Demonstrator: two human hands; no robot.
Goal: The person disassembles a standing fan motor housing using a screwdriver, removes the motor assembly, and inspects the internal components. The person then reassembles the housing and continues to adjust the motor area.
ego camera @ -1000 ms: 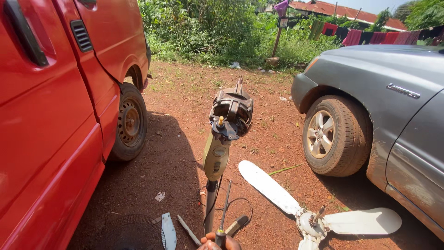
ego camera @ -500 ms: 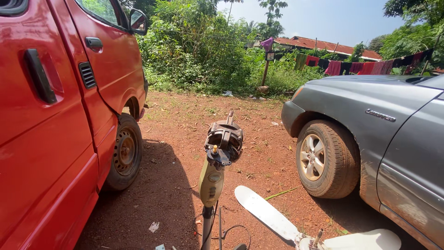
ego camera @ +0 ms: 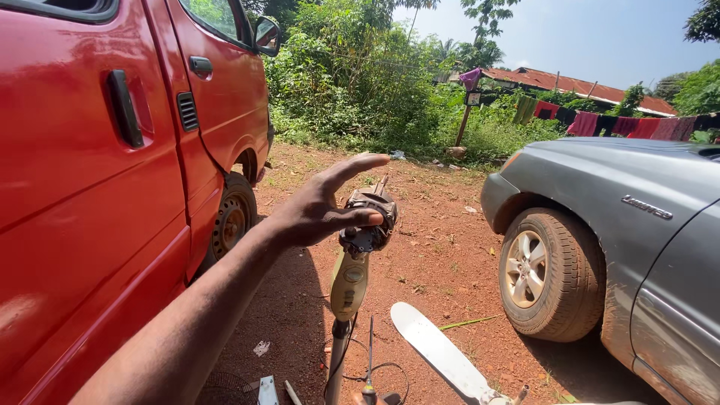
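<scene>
**Left hand on fan motor head**

Left hand (ego camera: 322, 206) open, fingers spread, thumb resting on dark bare-metal fan motor (ego camera: 367, 225) atop upright cream plastic stand column (ego camera: 348, 285), likely steadying it. Right hand unseen. White smooth plastic fan blade (ego camera: 439, 351) lies on red dirt ground (ego camera: 442, 255), between glossy red van (ego camera: 112, 187) and grey car (ego camera: 622, 217).

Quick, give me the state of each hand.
Left hand: open, thumb touching the fan motor, not gripping it.
Right hand: not in view.
</scene>
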